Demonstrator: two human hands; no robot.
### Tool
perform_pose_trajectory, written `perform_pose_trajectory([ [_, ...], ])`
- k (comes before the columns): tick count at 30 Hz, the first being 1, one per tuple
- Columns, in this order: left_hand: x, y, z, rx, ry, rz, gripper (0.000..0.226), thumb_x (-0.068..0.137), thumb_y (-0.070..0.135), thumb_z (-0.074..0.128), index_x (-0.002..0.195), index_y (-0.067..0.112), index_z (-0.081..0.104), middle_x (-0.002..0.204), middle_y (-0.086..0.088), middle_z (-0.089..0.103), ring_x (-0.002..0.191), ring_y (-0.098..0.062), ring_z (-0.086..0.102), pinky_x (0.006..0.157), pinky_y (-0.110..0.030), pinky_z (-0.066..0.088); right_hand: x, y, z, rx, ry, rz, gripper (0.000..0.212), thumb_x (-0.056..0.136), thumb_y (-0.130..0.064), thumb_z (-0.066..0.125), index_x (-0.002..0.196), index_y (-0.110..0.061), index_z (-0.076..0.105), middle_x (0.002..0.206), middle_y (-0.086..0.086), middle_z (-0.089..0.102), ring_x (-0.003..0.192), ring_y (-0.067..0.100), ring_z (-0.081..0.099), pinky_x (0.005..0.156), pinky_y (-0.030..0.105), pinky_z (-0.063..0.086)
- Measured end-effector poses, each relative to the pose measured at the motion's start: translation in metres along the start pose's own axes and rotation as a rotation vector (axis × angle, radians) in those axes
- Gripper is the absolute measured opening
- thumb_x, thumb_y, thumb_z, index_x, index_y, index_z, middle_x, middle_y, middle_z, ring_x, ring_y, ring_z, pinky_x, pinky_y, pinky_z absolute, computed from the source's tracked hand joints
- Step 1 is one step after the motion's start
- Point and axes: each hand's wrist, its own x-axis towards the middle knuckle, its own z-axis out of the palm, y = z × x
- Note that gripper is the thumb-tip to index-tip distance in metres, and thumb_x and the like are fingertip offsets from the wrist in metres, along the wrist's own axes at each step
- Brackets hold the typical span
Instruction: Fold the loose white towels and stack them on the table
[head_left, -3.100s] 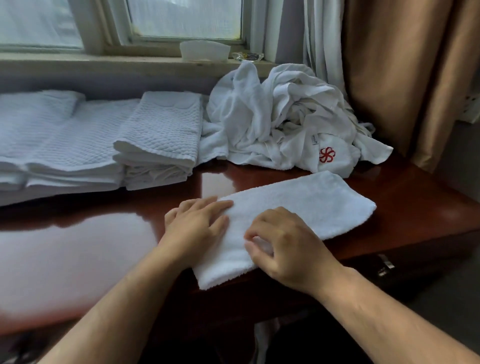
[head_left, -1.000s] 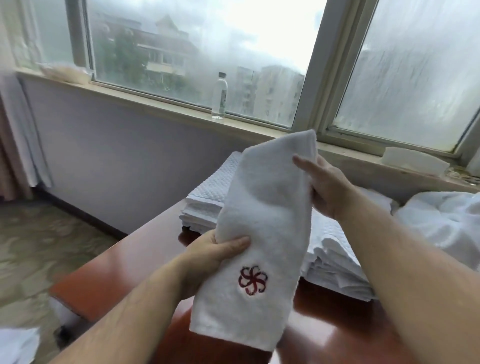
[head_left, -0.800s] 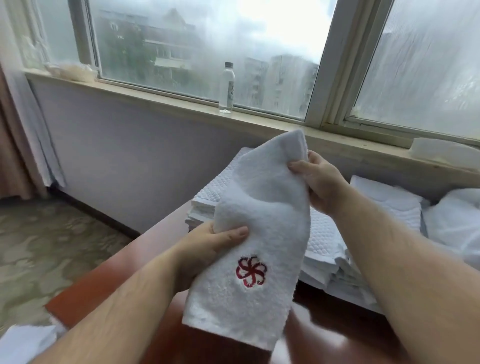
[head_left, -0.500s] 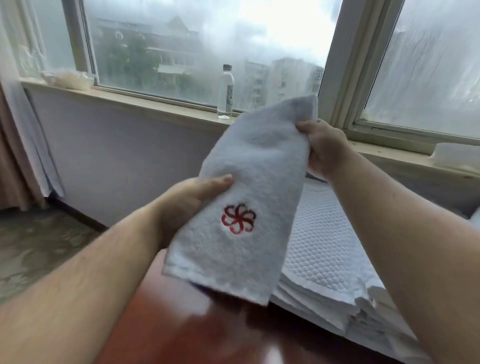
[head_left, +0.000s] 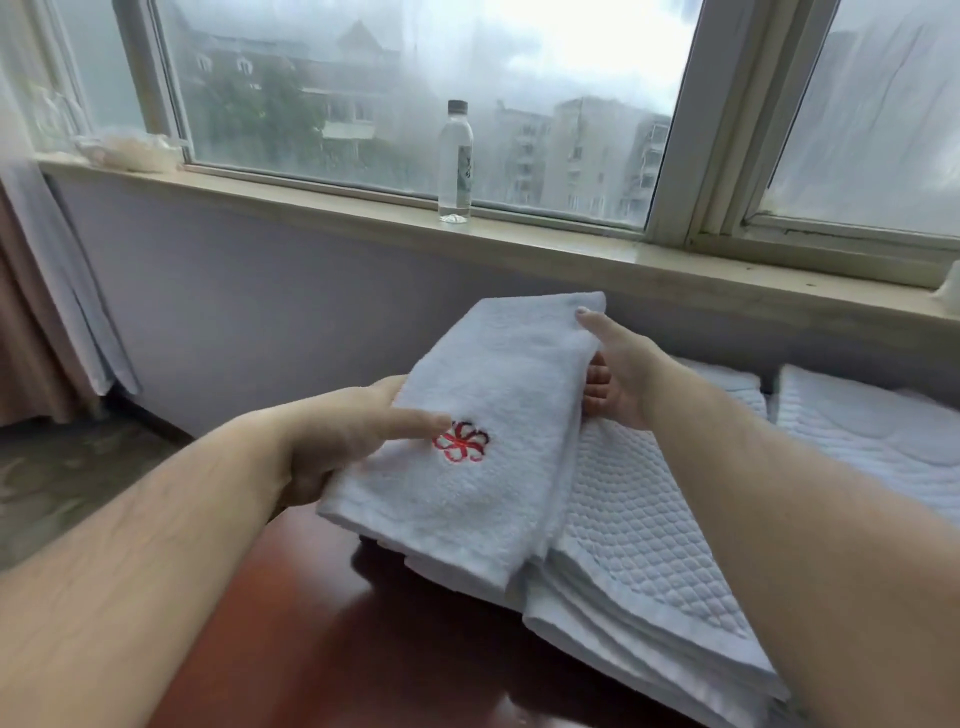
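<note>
A folded white towel (head_left: 483, 426) is held low over a stack of towels (head_left: 639, 545) near the left edge of the dark surface (head_left: 363, 649), pinched at opposite ends by the left hand (head_left: 337, 441) and right hand (head_left: 618, 374). Released off-centre, it could overhang and slide off.

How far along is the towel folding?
Done: a folded stack sits on the table. In hand: the left hand and right hand hold a folded logo towel over that stack, not yet released. Left: set it down; nothing unfolded is in view, so the remainder can't be judged.
</note>
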Motion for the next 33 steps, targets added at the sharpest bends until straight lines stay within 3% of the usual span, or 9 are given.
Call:
perform_pose_trajectory([
  [5, 0.007, 0.001, -0.001, 0.015, 0.036, 0.196, 0.066, 0.084, 0.027, 0.083, 0.139, 0.039, 0.050, 0.117, 0.001, 0.074, 0.105, -0.024, 0.073, 0.076, -0.031, 0.061, 0.006, -0.007, 0.017, -0.175, 0.083, -0.134, 0.051, 0.083, -0.037, 0.079, 0.124, -0.012, 0.061, 0.112, 0.010, 0.072, 0.097, 0.031, 0.071, 0.088, 0.050, 0.060],
  [8, 0.013, 0.009, -0.005, -0.002, -0.007, 0.231, 0.055, 0.083, 0.031, 0.081, 0.131, 0.045, 0.059, 0.122, -0.003, 0.073, 0.109, -0.027, 0.071, 0.080, -0.032, 0.060, 0.005, -0.017, 0.013, -0.073, 0.094, -0.293, 0.030, 0.087, -0.027, 0.075, 0.114, -0.017, 0.067, 0.109, 0.006, 0.074, 0.098, 0.028, 0.073, 0.092, 0.049, 0.059],
  [11, 0.028, 0.009, -0.004, 0.029, 0.049, 0.192, 0.049, 0.085, 0.030, 0.075, 0.131, 0.039, 0.060, 0.121, -0.002, 0.073, 0.107, -0.028, 0.072, 0.085, -0.040, 0.061, 0.004, -0.021, 0.007, -0.065, 0.204, -0.281, 0.034, 0.088, -0.032, 0.075, 0.117, -0.017, 0.067, 0.112, 0.005, 0.072, 0.100, 0.029, 0.071, 0.093, 0.047, 0.058],
  [15, 0.041, 0.000, 0.001, 0.254, 0.315, 0.080, 0.070, 0.091, 0.034, 0.073, 0.152, 0.026, 0.040, 0.138, 0.004, 0.058, 0.103, -0.020, 0.071, 0.093, -0.041, 0.057, 0.001, -0.010, 0.003, -0.169, 0.193, -0.049, 0.040, 0.092, -0.033, 0.072, 0.122, -0.008, 0.062, 0.111, 0.015, 0.070, 0.098, 0.033, 0.070, 0.087, 0.048, 0.060],
  [19, 0.039, 0.002, 0.007, 0.285, 0.407, 0.196, 0.065, 0.093, 0.033, 0.071, 0.151, 0.029, 0.041, 0.133, 0.003, 0.059, 0.100, -0.013, 0.070, 0.088, -0.037, 0.059, -0.001, -0.010, 0.004, -0.238, 0.289, -0.224, 0.024, 0.095, -0.021, 0.066, 0.112, -0.003, 0.066, 0.114, 0.017, 0.069, 0.100, 0.033, 0.068, 0.087, 0.051, 0.060],
  [23, 0.034, 0.008, 0.020, 0.754, 0.608, 0.227, 0.053, 0.093, 0.049, 0.059, 0.144, 0.037, 0.049, 0.142, 0.006, 0.054, 0.127, -0.017, 0.054, 0.107, -0.040, 0.044, -0.008, -0.006, 0.015, -0.385, 0.371, -0.183, 0.035, 0.097, -0.032, 0.059, 0.108, 0.001, 0.064, 0.099, 0.019, 0.069, 0.087, 0.039, 0.070, 0.076, 0.051, 0.062],
  [28, 0.027, -0.004, 0.052, 1.051, 0.396, 0.156, 0.079, 0.081, 0.080, 0.025, 0.150, 0.042, 0.032, 0.159, 0.014, 0.033, 0.147, -0.015, 0.028, 0.113, -0.048, 0.026, -0.030, 0.027, 0.014, -0.583, 0.345, -0.240, 0.042, 0.098, -0.042, 0.047, 0.102, -0.005, 0.066, 0.094, 0.010, 0.069, 0.082, 0.027, 0.064, 0.059, 0.028, 0.040],
  [31, 0.022, -0.008, 0.063, 1.057, 0.468, 0.141, 0.075, 0.090, 0.073, 0.027, 0.155, 0.034, 0.028, 0.162, 0.008, 0.029, 0.152, -0.018, 0.018, 0.121, -0.049, 0.015, -0.052, 0.037, 0.012, -0.651, 0.307, -0.320, 0.029, 0.098, -0.030, 0.050, 0.081, -0.009, 0.060, 0.075, 0.005, 0.059, 0.070, 0.023, 0.055, 0.056, 0.027, 0.035],
  [33, 0.012, -0.006, 0.074, 1.023, 0.532, 0.221, 0.058, 0.095, 0.062, 0.032, 0.143, 0.031, 0.045, 0.150, 0.006, 0.045, 0.147, -0.020, 0.029, 0.118, -0.046, 0.021, -0.073, 0.035, 0.004, -0.663, 0.289, -0.341, 0.023, 0.093, -0.022, 0.054, 0.073, -0.012, 0.058, 0.064, 0.005, 0.054, 0.060, 0.018, 0.049, 0.052, 0.027, 0.035],
])
